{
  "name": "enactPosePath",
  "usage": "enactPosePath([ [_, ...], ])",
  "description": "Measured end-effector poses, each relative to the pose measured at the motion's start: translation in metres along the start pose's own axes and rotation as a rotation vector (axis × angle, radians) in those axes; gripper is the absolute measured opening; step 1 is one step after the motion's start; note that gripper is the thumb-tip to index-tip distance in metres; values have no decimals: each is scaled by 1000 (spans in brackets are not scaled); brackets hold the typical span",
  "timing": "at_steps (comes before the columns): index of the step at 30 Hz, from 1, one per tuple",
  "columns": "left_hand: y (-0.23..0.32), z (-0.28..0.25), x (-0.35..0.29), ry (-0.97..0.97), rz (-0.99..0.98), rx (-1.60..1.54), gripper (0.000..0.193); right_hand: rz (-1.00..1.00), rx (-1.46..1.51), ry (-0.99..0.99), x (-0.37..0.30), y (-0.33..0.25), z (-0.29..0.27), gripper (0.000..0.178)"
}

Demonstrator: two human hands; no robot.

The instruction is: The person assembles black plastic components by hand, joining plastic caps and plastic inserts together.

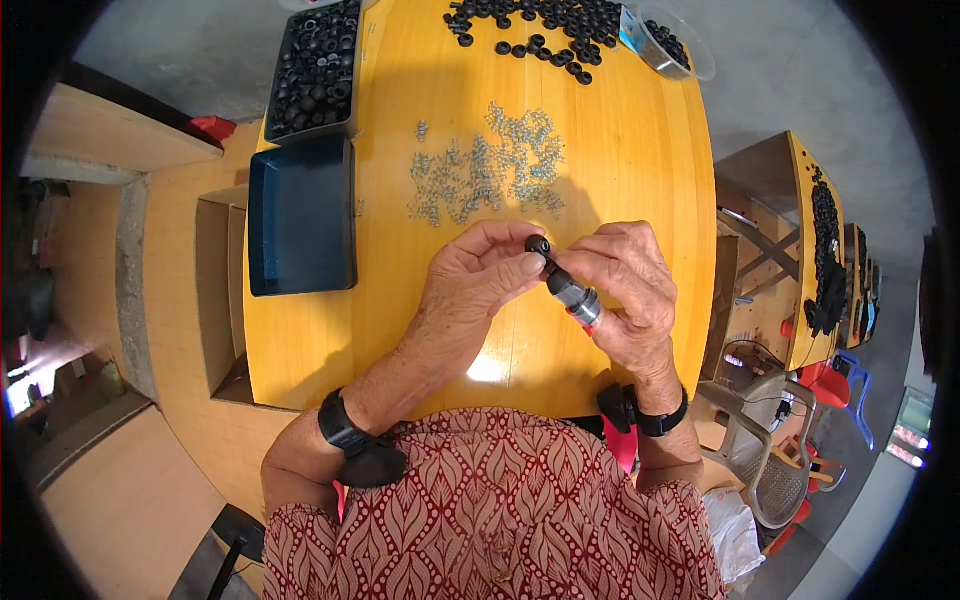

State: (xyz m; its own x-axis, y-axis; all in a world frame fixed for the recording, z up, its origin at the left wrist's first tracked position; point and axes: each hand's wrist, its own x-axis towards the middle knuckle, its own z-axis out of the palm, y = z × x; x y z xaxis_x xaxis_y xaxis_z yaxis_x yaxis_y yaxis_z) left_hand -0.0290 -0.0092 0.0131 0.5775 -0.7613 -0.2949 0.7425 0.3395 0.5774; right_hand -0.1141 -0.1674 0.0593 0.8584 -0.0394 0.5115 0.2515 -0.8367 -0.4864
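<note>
My left hand (485,270) pinches a small round black part (538,245) with a hole in its face, between thumb and fingers. A black and silver cylindrical hand tool (572,292) with a bit of red at its lower end lies in my right hand (625,285), fingers curled round it. Its dark upper end meets or nearly meets the black part; the fingers hide the exact contact. Both hands are above the yellow table (400,350), close to its front edge. Just beyond them, many small silvery metal pieces (485,170), perhaps screws, are spread over the tabletop.
At the left stand an open dark tray (302,218) and, behind it, a bin (312,70) full of black round parts. More black parts (560,30) are heaped at the far edge, beside a clear tub (668,48). Chairs (780,460) stand at the right.
</note>
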Motion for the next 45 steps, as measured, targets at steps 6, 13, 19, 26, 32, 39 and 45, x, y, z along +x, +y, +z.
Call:
enactPosePath([
  [6, 0, 0, 1, -18, -37, -91, 25, 19, 14, 18, -1, 0, -1, 26],
  [13, -2, -2, 2, -8, -48, -112, 25, 17, -27, 52, -5, -1, 6, 28],
  [19, -5, -6, 3, -13, -27, -27, 25, 6, -87, 30, -7, -4, 5, 29],
  [26, -5, -5, 1, -74, -52, -54, 25, 84, 6, 8, -5, -5, -3, 28],
  [32, -6, -6, 2, -159, -97, -112, 25, 125, 121, 27, -6, 0, -9, 24],
  [39, -7, -6, 3, -179, -76, -89, 25, 135, 134, 23, -6, -1, -9, 23],
  [45, -9, -7, 3, -191, -39, -22, 25, 137, 134, 21, -6, -2, -8, 23],
])
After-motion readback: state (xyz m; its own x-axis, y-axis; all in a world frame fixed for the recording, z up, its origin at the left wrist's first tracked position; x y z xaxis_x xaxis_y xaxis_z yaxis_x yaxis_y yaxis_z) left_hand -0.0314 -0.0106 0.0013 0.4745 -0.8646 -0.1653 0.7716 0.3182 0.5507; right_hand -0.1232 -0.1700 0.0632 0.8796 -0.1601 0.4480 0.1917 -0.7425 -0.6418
